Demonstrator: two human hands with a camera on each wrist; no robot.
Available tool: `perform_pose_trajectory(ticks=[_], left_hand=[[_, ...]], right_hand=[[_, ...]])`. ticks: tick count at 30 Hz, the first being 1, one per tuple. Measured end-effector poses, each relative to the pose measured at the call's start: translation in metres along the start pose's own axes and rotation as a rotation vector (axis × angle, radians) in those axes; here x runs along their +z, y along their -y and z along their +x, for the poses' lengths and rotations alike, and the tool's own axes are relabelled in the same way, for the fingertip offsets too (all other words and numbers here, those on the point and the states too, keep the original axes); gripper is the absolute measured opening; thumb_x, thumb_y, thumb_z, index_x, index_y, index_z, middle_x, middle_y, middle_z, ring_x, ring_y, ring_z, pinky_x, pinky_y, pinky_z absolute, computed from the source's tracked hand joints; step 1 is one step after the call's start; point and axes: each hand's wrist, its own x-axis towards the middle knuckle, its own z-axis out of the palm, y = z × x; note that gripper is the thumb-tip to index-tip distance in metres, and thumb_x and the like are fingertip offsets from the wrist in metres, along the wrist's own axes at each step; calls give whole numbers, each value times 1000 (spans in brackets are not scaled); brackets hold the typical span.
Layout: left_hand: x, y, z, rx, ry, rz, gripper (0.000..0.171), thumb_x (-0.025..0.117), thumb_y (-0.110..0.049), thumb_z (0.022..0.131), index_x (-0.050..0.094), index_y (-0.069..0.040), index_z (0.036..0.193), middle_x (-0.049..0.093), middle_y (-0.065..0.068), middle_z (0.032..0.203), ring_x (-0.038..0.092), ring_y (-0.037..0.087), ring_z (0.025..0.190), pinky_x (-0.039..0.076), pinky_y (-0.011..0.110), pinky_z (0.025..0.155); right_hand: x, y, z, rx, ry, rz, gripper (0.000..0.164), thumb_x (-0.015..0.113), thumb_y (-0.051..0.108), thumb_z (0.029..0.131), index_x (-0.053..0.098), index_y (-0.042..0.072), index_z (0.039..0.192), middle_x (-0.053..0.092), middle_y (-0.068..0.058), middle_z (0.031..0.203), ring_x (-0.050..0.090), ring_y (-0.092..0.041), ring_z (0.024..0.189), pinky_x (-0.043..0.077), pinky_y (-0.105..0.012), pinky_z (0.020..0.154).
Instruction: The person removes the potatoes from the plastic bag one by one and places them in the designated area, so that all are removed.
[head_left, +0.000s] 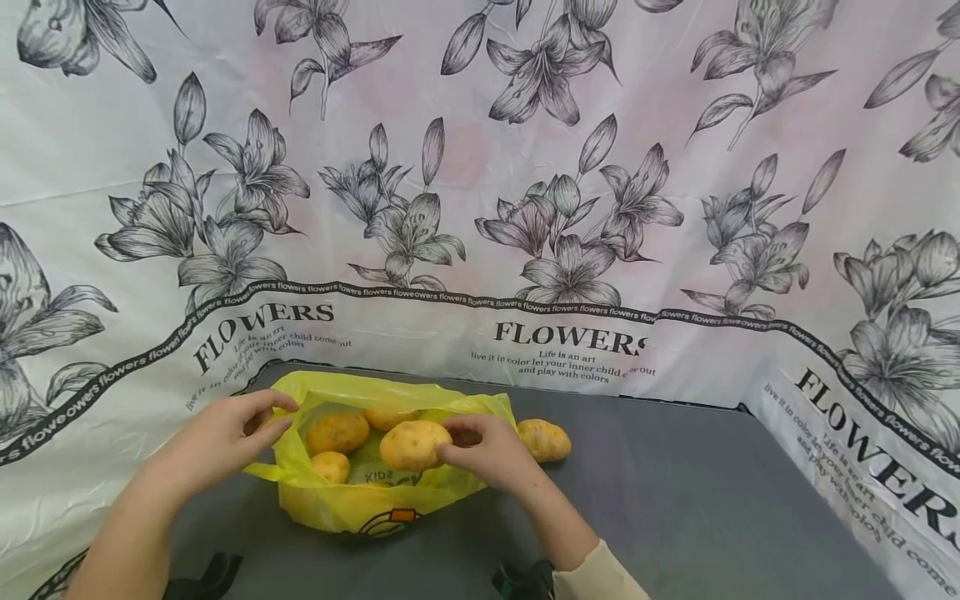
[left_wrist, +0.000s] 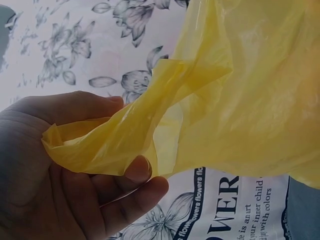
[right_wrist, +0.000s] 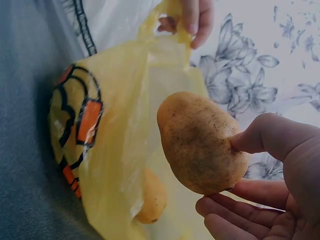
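A yellow plastic bag (head_left: 352, 504) lies wide-mouthed on the dark table, with several potatoes inside, among them a larger potato (head_left: 337, 433) and a small one (head_left: 330, 467). At its left side my left hand (head_left: 228, 433) holds the bag by a handle (left_wrist: 107, 150), which runs across the palm between thumb and curled fingers. Over the bag's mouth my right hand (head_left: 491, 450) pinches a potato (right_wrist: 200, 142) between thumb and fingertips. Brownish marks show on its skin in the right wrist view.
Another potato (head_left: 543, 440) sits on the grey table (head_left: 675, 492), just right of the bag. Behind the table hangs a white sheet (head_left: 420, 333) printed with flowers and lettering. Dark straps (head_left: 206, 579) show near the wrists at the bottom edge.
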Motion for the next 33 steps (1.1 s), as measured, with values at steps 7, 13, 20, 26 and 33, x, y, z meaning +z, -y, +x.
perform_pose_trajectory(ticks=[7,13,20,26,33], left_hand=[[3,3,1,-2,1,2,20,67,-14,100,69,-6,118,46,-5,71,42,9,63,38,28,55],[6,3,2,-1,9,0,21,67,-15,100,69,-7,119,46,-5,70,42,10,62,39,29,54],[8,2,4,4,12,-8,20,67,-13,99,69,-7,118,46,-4,69,43,10,60,40,28,54],[12,6,0,16,-7,-22,20,68,-14,99,69,-6,118,44,-5,67,41,9,58,38,28,53],[4,12,-9,29,-64,22,20,68,-11,99,70,-5,118,45,-5,68,41,8,60,38,28,54]], right_hand=[[-12,7,-8,3,-17,42,40,77,24,93,71,6,129,71,-7,120,68,-23,106,57,-35,82],[-24,9,-15,-13,-51,74,40,76,20,93,70,4,129,71,-10,122,69,-26,107,57,-36,84],[-38,13,-25,-16,-87,61,38,76,22,93,72,10,129,71,-6,120,69,-22,106,57,-35,85],[-43,16,-32,-44,-88,74,35,77,21,93,73,11,127,72,-5,119,69,-22,105,57,-34,83],[-50,18,-29,-71,-98,60,35,76,20,94,72,10,127,71,-6,121,69,-24,110,57,-37,87]])
